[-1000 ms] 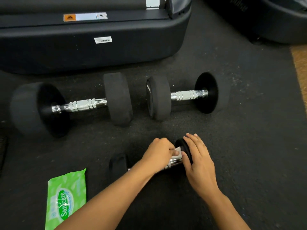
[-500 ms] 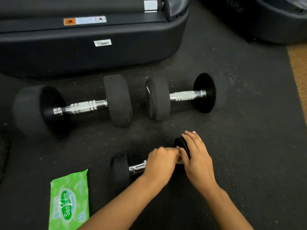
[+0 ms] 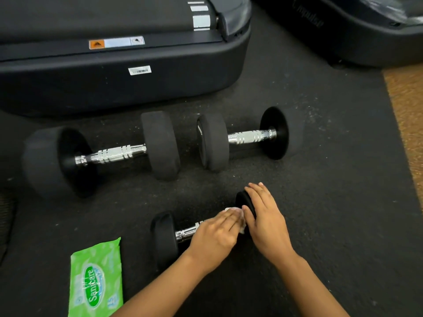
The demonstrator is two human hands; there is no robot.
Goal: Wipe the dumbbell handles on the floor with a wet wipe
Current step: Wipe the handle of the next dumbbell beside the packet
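A small black dumbbell (image 3: 163,236) with a chrome handle lies on the dark rubber floor in front of me. My left hand (image 3: 215,234) is wrapped over the right part of its handle, pressing a white wet wipe (image 3: 233,211) against the chrome. My right hand (image 3: 265,223) grips the dumbbell's right weight head, most of which it hides. Further back lie a large dumbbell (image 3: 107,154) on the left and a medium dumbbell (image 3: 247,136) on the right, both with bare chrome handles.
A green wet wipe pack (image 3: 96,282) lies flat at the lower left. A black treadmill base (image 3: 119,83) fills the back, and another black machine (image 3: 366,30) stands at the back right. A brown floor strip (image 3: 407,110) runs along the right edge.
My left hand has slid with the wipe along the small dumbbell's handle, from its right end to the middle and back right. My right hand stays on the right weight head.
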